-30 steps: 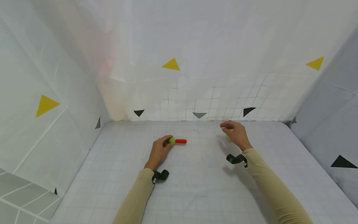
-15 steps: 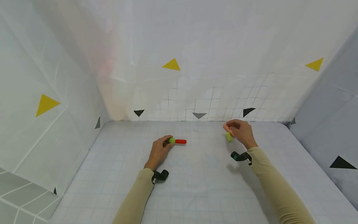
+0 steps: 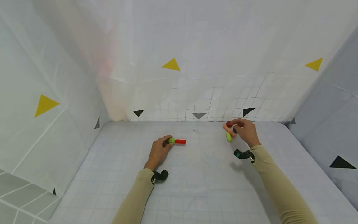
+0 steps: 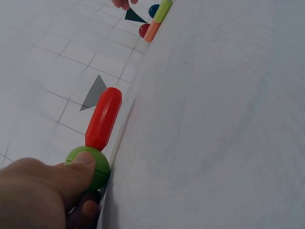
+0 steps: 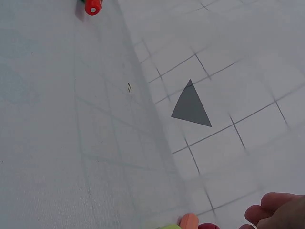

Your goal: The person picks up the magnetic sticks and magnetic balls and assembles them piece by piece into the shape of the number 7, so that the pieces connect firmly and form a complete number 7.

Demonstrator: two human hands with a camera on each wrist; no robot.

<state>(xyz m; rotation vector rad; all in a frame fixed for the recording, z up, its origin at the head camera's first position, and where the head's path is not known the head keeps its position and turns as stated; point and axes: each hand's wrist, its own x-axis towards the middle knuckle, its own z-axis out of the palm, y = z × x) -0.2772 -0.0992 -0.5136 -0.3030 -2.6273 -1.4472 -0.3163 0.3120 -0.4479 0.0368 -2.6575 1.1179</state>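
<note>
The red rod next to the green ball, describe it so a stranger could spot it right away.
Look at the middle of the white gridded table top, just ahead of the left hand. That hand pinches a green ball, and the short red plastic rod sticks out of the ball's right side, lying flat. It is the only all-red stick.

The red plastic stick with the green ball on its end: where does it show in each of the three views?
Head view: the red plastic stick lies at table centre, its green ball gripped by the left hand.
Left wrist view: lower left, running up from the ball under the thumb.
Right wrist view: only its red tip, at the top edge.
Shared landmark: the grey triangle on the back wall.
</note>
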